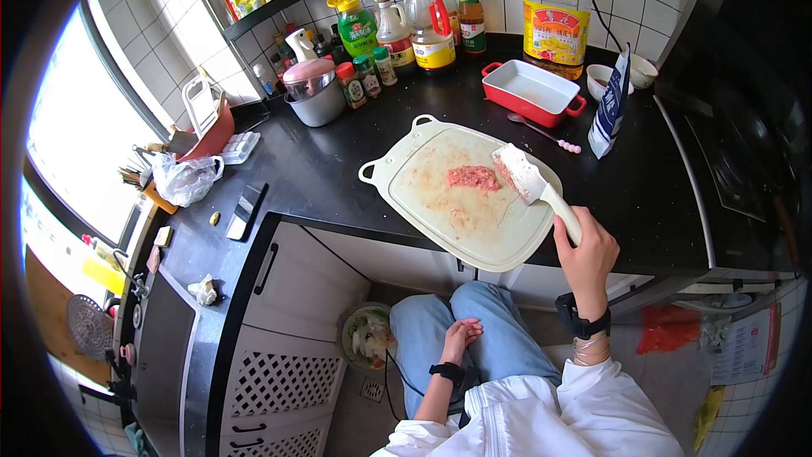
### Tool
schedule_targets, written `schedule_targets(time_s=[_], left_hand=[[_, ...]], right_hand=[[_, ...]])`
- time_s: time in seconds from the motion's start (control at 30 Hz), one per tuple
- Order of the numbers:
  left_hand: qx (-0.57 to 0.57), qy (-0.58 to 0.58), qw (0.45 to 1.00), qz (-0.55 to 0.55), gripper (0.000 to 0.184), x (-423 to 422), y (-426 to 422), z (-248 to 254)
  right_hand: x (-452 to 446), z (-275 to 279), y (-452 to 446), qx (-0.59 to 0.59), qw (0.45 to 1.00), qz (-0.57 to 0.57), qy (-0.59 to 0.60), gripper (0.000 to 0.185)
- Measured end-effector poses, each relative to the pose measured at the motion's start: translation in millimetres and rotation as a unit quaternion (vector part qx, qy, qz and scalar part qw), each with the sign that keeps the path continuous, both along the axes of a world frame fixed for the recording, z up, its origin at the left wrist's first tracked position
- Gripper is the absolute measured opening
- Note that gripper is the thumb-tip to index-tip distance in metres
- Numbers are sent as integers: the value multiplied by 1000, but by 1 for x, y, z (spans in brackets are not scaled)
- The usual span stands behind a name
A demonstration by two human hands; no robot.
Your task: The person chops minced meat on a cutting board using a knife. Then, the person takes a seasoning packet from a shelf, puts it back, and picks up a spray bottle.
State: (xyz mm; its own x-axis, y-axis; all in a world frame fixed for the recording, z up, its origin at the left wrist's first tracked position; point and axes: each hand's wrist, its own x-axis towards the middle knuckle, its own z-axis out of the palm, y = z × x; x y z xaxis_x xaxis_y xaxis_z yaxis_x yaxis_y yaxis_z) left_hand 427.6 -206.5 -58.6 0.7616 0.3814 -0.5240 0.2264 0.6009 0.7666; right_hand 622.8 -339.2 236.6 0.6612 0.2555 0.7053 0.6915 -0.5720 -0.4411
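My right hand (589,245) is closed around the cream handle of a kitchen cleaver (522,176). Its pale blade is smeared with meat and meets the right part of a cream cutting board (414,182). Just left of the blade, a small heap of pink minced meat (474,178) lies on the board, with thin smears around it. The board's near edge juts over the counter front. My left hand (461,340) rests on my jeans, fingers loosely curled and holding nothing.
Behind the board stand a red baking dish (529,93), a spoon (545,134), a blue-white packet (611,110) and an oil jug (556,17). Sauce bottles (431,25) and a grey pot (317,106) line the back. A phone (247,211) lies left; a bin (366,337) sits below.
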Motion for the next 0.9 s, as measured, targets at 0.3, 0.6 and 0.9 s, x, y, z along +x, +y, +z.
schedule_targets(time_s=[0.3, 0.6, 0.9], left_hand=[[-3, 2, 1000, -1, 27, 0, 1, -1], [-2, 0, 1000, -2, 26, 0, 1, 2], [-2, -2, 1000, -1, 26, 0, 1, -2]], right_hand=[[0, 1, 0, 2, 1000, 3, -3, 16], [0, 0, -2, -2, 1000, 8, 21, 18], [0, 1, -2, 2, 1000, 9, 16, 16]])
